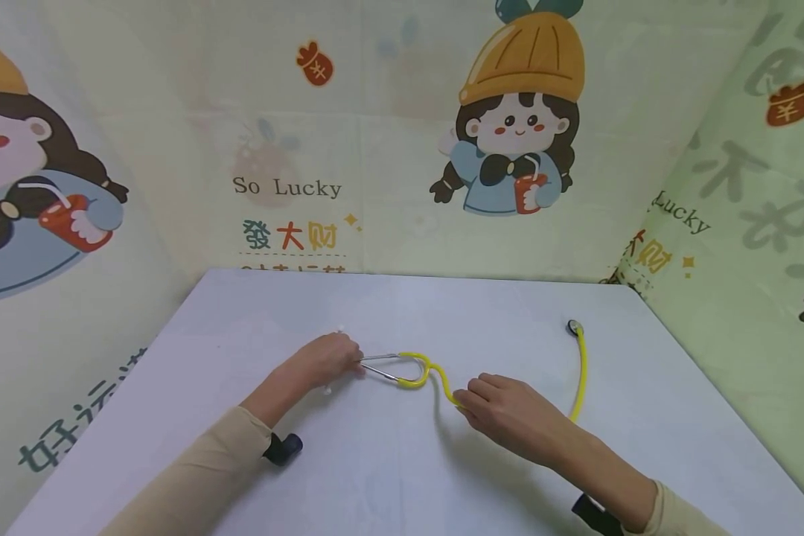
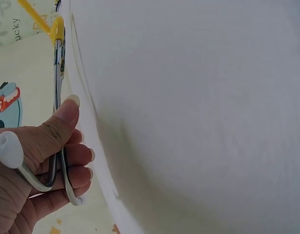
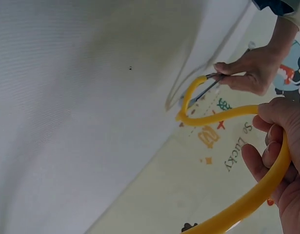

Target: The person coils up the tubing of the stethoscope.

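Note:
A stethoscope with yellow tubing (image 1: 582, 376) stretches between the two hands, over the white table. My left hand (image 1: 326, 359) grips its metal ear tubes (image 2: 57, 83) between thumb and fingers; a white ear tip (image 2: 8, 150) sticks out past the palm. My right hand (image 1: 512, 417) holds the yellow tube farther along, with the thumb and curled fingers around it in the right wrist view. From there the tube runs behind the right hand toward the back right, ending in the round chest piece (image 1: 575, 327). Shadows of the tubing and hands fall on the tabletop.
The white table (image 1: 388, 476) has its far edge close to a cloth backdrop (image 1: 402, 149) printed with cartoon figures and lettering. Similar cloth rises at the left and right sides. A black wrist device (image 1: 283, 450) sits beneath the left sleeve cuff.

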A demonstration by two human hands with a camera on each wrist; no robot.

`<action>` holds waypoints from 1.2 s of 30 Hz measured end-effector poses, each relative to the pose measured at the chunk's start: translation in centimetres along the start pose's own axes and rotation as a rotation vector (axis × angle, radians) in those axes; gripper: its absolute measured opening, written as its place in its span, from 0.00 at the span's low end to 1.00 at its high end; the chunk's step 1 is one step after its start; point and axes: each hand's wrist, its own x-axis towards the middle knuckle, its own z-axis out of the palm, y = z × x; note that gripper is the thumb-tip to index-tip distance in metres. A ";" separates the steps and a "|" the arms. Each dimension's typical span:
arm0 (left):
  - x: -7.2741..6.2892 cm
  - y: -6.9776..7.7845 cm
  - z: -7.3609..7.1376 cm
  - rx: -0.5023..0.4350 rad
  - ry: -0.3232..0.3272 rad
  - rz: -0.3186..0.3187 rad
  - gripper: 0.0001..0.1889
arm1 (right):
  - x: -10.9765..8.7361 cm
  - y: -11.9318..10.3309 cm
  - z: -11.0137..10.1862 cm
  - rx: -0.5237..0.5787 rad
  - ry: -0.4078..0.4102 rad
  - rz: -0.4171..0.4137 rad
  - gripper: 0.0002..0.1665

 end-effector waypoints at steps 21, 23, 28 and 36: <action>0.3 2.0 0.4 -0.016 0.038 0.054 0.10 | 4.1 -0.8 -1.4 -0.080 0.027 -0.200 0.19; 0.3 2.3 0.4 -0.003 0.045 0.074 0.10 | 4.3 -0.9 -1.4 -0.079 0.029 -0.199 0.19; 0.4 3.0 0.2 0.038 0.086 0.136 0.10 | 4.9 -0.8 -1.5 -0.071 0.049 -0.210 0.20; 0.3 3.9 0.1 0.077 0.105 0.226 0.12 | 5.5 -0.4 -1.7 -0.069 0.055 -0.225 0.21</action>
